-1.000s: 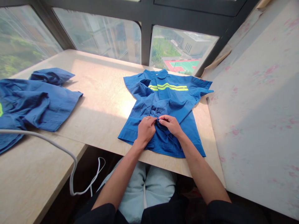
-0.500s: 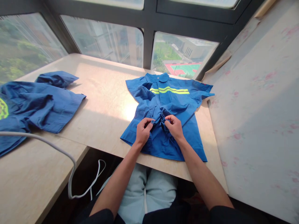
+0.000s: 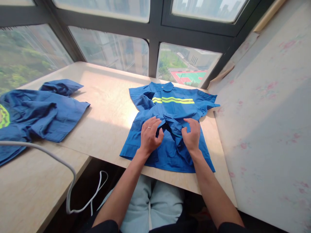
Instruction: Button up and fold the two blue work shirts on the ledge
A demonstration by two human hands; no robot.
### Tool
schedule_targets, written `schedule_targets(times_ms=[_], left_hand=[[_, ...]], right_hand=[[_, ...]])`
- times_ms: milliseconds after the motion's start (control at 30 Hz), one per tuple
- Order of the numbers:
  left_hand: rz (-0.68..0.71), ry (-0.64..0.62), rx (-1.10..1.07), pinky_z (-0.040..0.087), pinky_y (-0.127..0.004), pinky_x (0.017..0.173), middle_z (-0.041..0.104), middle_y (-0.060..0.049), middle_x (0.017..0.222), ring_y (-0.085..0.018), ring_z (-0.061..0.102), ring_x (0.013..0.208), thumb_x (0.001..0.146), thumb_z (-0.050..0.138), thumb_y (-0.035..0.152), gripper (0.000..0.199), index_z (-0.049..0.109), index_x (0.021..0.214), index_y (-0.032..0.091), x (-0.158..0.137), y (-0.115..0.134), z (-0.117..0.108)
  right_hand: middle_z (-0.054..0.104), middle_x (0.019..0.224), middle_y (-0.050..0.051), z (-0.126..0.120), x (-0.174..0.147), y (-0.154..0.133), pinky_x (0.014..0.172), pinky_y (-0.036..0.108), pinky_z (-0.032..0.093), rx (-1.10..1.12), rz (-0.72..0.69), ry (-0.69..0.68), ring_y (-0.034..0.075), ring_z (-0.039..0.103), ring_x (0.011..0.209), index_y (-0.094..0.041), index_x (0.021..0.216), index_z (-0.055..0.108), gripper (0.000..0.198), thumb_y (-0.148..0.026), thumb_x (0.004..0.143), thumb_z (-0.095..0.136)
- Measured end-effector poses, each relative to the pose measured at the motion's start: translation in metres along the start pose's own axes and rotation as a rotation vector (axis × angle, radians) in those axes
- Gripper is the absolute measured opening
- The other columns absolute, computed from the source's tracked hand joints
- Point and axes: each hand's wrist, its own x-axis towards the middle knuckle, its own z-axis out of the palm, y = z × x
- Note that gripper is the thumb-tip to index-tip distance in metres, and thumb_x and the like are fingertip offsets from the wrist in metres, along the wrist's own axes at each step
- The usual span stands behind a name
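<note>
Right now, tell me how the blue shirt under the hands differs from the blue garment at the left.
The blue shirt lies largely spread out; the left-side garment lies bunched. The left hand and right hand are at the blue shirt; neither is on the left-side garment. The blue shirt sits inside the frame; the left-side garment runs past its edge. Both are blue with yellow-green trim.

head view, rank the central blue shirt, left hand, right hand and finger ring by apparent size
1. Central blue shirt
2. Left hand and right hand, too alike to rank
3. Finger ring
</note>
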Motion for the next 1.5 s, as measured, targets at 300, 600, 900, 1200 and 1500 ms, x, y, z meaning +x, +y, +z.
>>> schedule_targets(times_ms=[300,600,900,1200,1500], left_hand=[[-0.174,-0.424,0.194,0.051,-0.036,0.084,0.073,-0.011,0.099,-0.027,0.064,0.097,0.086,0.063,0.022,0.023,0.066,0.109,0.019,0.021,-0.016,0.037],[-0.268,-0.347,-0.024,0.050,-0.031,0.080,0.071,-0.003,0.079,-0.019,0.062,0.077,0.082,0.057,0.015,0.022,0.070,0.099,0.018,0.014,-0.019,0.034],[-0.137,-0.417,-0.283,0.049,-0.030,0.076,0.060,0.000,0.077,-0.015,0.055,0.072,0.075,0.055,0.009,0.044,0.067,0.116,0.018,-0.002,-0.018,0.021],[-0.223,-0.409,-0.124,0.049,-0.029,0.072,0.060,-0.002,0.092,-0.016,0.058,0.077,0.079,0.067,0.024,0.036,0.059,0.114,0.020,-0.007,-0.012,0.019],[-0.069,-0.352,-0.156,0.047,-0.030,0.072,0.072,-0.004,0.089,-0.018,0.058,0.081,0.093,0.058,0.020,0.017,0.075,0.092,0.023,-0.010,-0.017,0.021]], right_hand=[[0.071,0.120,0.012,0.014,-0.008,-0.011,0.095,0.040,0.050,-0.187,-0.391,-0.585,0.026,0.066,0.109,-0.019,0.119,0.068,0.038,-0.012,0.092,0.042],[0.072,0.109,0.012,0.012,-0.009,-0.013,0.083,0.040,0.054,-0.302,-0.289,-0.484,0.028,0.068,0.096,-0.016,0.140,0.053,0.050,-0.035,0.094,0.057],[0.067,0.121,0.013,0.022,-0.014,-0.016,0.092,0.045,0.050,-0.285,-0.370,-0.459,0.030,0.060,0.112,-0.023,0.105,0.073,0.019,-0.028,0.091,0.061],[0.072,0.120,0.008,0.022,-0.014,-0.009,0.104,0.044,0.045,0.204,0.011,-0.490,0.026,0.063,0.116,-0.024,0.083,0.069,0.010,-0.025,0.086,0.059],[0.069,0.127,0.011,0.021,-0.010,-0.006,0.105,0.044,0.041,0.478,0.305,-0.559,0.030,0.063,0.118,-0.022,0.075,0.067,0.018,-0.038,0.081,0.064]])
